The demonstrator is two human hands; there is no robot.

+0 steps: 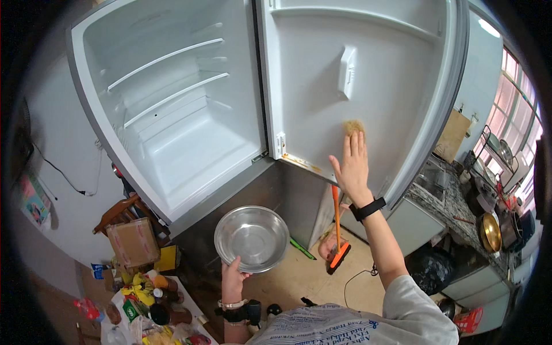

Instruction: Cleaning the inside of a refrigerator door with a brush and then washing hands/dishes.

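Note:
My right hand point(354, 166) is stretched out flat against the inner panel of the open refrigerator door point(310, 86). Under its fingertips is a tan scrubbing pad point(354, 127), pressed to the white plastic below a small moulded bracket point(347, 72). Brownish stains point(302, 162) mark the door's lower inner edge near the hinge. Lower down, my left hand point(235, 276) grips the rim of a round stainless steel basin point(252, 239), thumb over the edge. The basin appears to hold a little clear water, though that is hard to tell. To the left, the white refrigerator compartment point(194, 133) stands open with its shelves visible.
A table point(110, 323) crowded with bottles and food packages is at lower left, near a cardboard box point(133, 242) on a wooden chair. An orange broom point(338, 254) stands beneath the door. Granite counter point(457, 211) with pans runs along the right; a black bag point(431, 267) sits below.

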